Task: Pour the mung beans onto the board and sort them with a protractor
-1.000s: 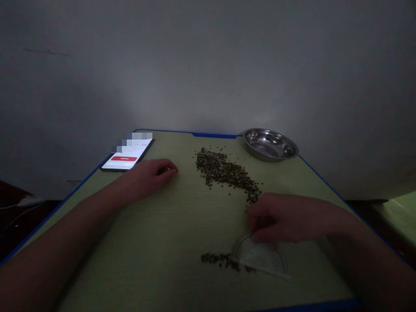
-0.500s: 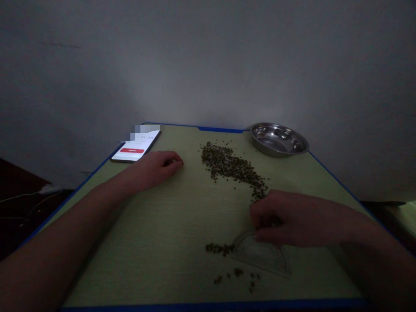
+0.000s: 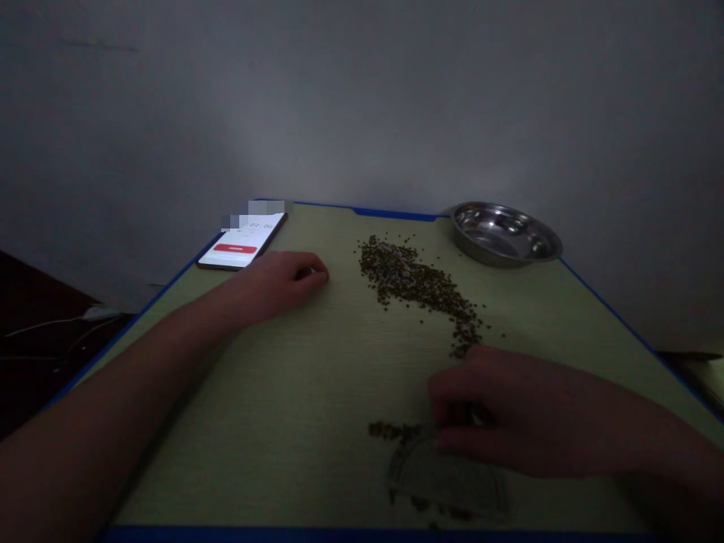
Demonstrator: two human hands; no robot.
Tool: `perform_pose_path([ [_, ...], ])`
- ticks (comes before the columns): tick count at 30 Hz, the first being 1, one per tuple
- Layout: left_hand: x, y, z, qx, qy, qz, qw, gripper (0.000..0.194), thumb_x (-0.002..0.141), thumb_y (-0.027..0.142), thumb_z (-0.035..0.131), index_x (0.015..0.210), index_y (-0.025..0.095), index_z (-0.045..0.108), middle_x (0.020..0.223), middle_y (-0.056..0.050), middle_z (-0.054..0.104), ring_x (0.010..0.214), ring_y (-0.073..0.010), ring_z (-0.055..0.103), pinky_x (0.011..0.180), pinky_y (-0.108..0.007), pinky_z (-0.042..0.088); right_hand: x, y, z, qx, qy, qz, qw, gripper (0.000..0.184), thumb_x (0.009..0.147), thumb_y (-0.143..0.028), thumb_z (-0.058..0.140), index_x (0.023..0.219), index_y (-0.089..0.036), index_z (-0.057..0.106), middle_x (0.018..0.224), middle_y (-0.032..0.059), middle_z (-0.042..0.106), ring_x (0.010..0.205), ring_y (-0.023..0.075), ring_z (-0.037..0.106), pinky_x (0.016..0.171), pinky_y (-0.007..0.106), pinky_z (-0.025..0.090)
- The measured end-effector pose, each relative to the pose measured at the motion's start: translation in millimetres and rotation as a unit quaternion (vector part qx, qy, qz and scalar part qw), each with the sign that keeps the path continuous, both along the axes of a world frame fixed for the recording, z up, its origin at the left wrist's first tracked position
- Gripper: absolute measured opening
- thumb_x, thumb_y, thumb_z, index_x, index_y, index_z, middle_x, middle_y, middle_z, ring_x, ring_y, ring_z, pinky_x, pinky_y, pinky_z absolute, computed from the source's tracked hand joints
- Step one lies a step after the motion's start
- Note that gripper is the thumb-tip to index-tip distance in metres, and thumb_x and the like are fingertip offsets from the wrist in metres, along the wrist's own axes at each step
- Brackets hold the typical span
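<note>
My right hand [image 3: 480,411] is closed, thumb and fingers pinching the curved edge of a clear half-round protractor [image 3: 452,475] low over the near part of the table. Small dark grains [image 3: 390,430], like beans or seeds, lie at the protractor's left. More grains show along its straight lower edge, partly behind it. Beyond my right hand spreads a larger pile of the same grains [image 3: 418,283], trailing toward my knuckles. My left hand [image 3: 291,279] rests on the table left of the pile, fingers curled and thumb against them, with nothing visible in it.
A shiny metal bowl [image 3: 506,235] stands at the far right corner. A lit phone [image 3: 240,241] lies at the far left, just behind my left wrist. The pale table [image 3: 294,422] has a blue edge and stands against a grey wall [image 3: 362,98].
My right hand has drawn the protractor toward the near edge, over the loose grains there. My left hand stays in place. The whole view has shifted slightly.
</note>
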State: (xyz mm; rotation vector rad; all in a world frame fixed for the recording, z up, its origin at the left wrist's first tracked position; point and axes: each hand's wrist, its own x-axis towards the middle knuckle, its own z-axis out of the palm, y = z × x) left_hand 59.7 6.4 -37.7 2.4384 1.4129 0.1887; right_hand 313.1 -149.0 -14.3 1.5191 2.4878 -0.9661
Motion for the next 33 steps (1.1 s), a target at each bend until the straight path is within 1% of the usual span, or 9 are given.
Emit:
perform_pose_path([
  [6,-0.2,0.6,-0.7,0.009,0.006,-0.013,1.000,0.043,0.083,0.047,0.040,0.098,0.018,0.068,0.088,-0.005,0.070,0.075,-0.0183,0.059,0.068,-0.029,0.041,-2.0,-0.9,-4.8,-0.003,0.016,0.010,1.000,0.017,0.085,-0.034,0.061,0.078,-0.020,0.067,0.073,-0.0005,0.063,0.062,0.0127,0.058,0.052,0.023,0.035],
  [19,-0.7,0.6,0.4,0.002,0.006,-0.011,1.000,0.044,0.082,0.048,0.040,0.100,0.019,0.068,0.088,-0.004,0.070,0.074,-0.0179,0.060,0.067,-0.029,0.042,-8.9,-2.5,-7.2,-0.015,0.056,0.019,0.998,0.014,0.083,-0.034,0.066,0.079,-0.020,0.069,0.072,-0.0011,0.063,0.064,0.0120,0.058,0.053,0.021,0.035],
  [24,-0.5,1.5,-0.3,0.001,0.002,-0.010,1.000,0.043,0.081,0.049,0.041,0.097,0.019,0.068,0.087,-0.005,0.070,0.075,-0.0183,0.060,0.067,-0.029,0.042,-8.7,-2.0,-4.4,-0.049,0.097,0.015,0.994,0.014,0.083,-0.033,0.066,0.080,-0.020,0.070,0.071,-0.0019,0.063,0.064,0.0116,0.057,0.053,0.020,0.037],
  [26,-1.1,1.7,-0.6,0.001,0.000,-0.011,1.000,0.044,0.081,0.049,0.041,0.098,0.019,0.068,0.087,-0.005,0.070,0.074,-0.0185,0.061,0.067,-0.029,0.043,-2.7,0.5,-0.5,-0.045,0.110,0.007,0.993,0.014,0.084,-0.034,0.065,0.080,-0.020,0.069,0.070,-0.0026,0.063,0.063,0.0112,0.056,0.054,0.020,0.038],
  [28,-2.2,2.1,-1.3,0.002,0.000,-0.012,1.000,0.044,0.081,0.049,0.041,0.099,0.020,0.069,0.087,-0.005,0.070,0.074,-0.0185,0.061,0.067,-0.030,0.043,9.0,4.8,4.5,-0.046,0.103,-0.006,0.994,0.018,0.086,-0.035,0.063,0.077,-0.020,0.066,0.067,-0.0027,0.061,0.062,0.0114,0.055,0.053,0.020,0.038],
  [31,-3.4,2.7,-1.8,0.002,0.001,-0.015,1.000,0.044,0.082,0.050,0.041,0.099,0.020,0.069,0.088,-0.005,0.071,0.074,-0.0187,0.061,0.067,-0.030,0.043,35.8,12.9,11.6,-0.079,0.083,-0.029,0.993,0.025,0.086,-0.037,0.060,0.070,-0.019,0.061,0.064,-0.0024,0.059,0.061,0.0120,0.055,0.052,0.021,0.039],
  [33,-3.5,2.8,-1.2,-0.001,0.003,-0.015,1.000,0.045,0.082,0.051,0.041,0.100,0.020,0.069,0.090,-0.005,0.071,0.075,-0.0192,0.061,0.067,-0.031,0.043,55.9,17.5,14.6,-0.104,0.086,-0.049,0.990,0.025,0.087,-0.038,0.060,0.070,-0.019,0.060,0.064,-0.0027,0.059,0.058,0.0112,0.054,0.052,0.021,0.040],
])
